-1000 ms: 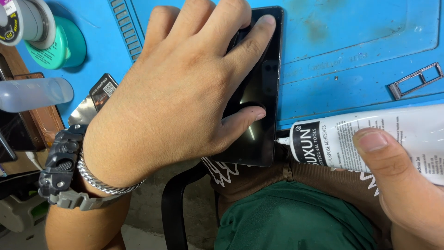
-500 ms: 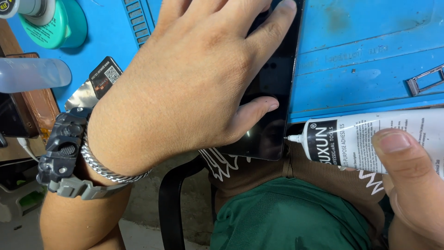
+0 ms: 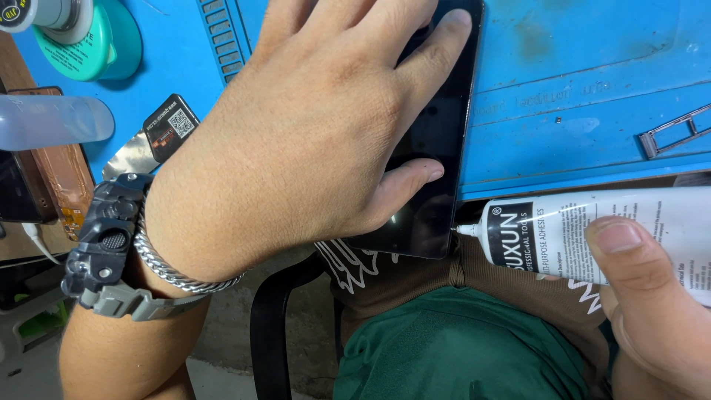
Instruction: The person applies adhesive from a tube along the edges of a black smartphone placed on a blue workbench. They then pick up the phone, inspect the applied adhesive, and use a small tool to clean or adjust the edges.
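Observation:
My left hand (image 3: 326,126) lies flat over a black smartphone (image 3: 433,155), pressing it onto the blue work mat (image 3: 578,89); thumb and fingers rest on its dark glass. The phone's near end hangs over the mat's front edge. My right hand (image 3: 652,296) grips a white adhesive tube (image 3: 592,230) with a black band, held sideways. Its thin metal nozzle (image 3: 465,230) touches the phone's lower right edge. A dark watch and a silver chain bracelet sit on my left wrist.
A teal round holder (image 3: 104,44) and a translucent bottle (image 3: 52,122) sit at the left. A small black card (image 3: 170,126) lies beside my wrist. A metal tray frame (image 3: 678,130) rests at the mat's right. Below are my lap in green fabric and a black strap.
The view has shifted, so the phone and my left hand sit higher in frame. The tube's nozzle has stayed against the phone's lower right edge.

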